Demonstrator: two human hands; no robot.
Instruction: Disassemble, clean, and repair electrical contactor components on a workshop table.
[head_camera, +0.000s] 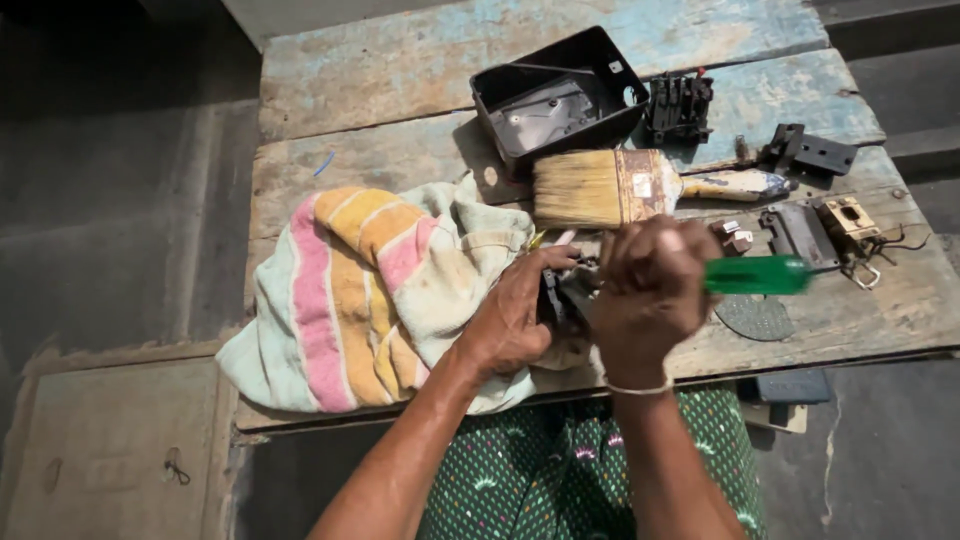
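Weathered planks with flaking blue paint make up the bench (400, 70), which sits low over a grey concrete floor. At its near edge the left hand (510, 315) is curled around a small dark part (553, 297), black and blocky, pressed against the cloth beside it. The right hand (648, 290) is clenched in a fist around a screwdriver (757, 275) with a translucent green handle. That handle lies almost level, its long axis running left to right, the butt end pointing to the right away from both hands; the tip is hidden behind the fist, so I cannot tell whether it touches the dark part, though it seems aimed at it. A thin band circles the right wrist.

Just left of the hands lies a crumpled striped towel (370, 290) in pink, orange and pale green, hanging over the bench edge. Just beyond the hands lies a broad paintbrush (610, 187), bristles pointing left, its worn handle to the right. Behind it stands an open black plastic casing (555, 95) with a small white label on its far right corner. Right of that are a black switch block (680, 105), a black bracket (810, 152) and a brass-coloured fitting (848, 217).
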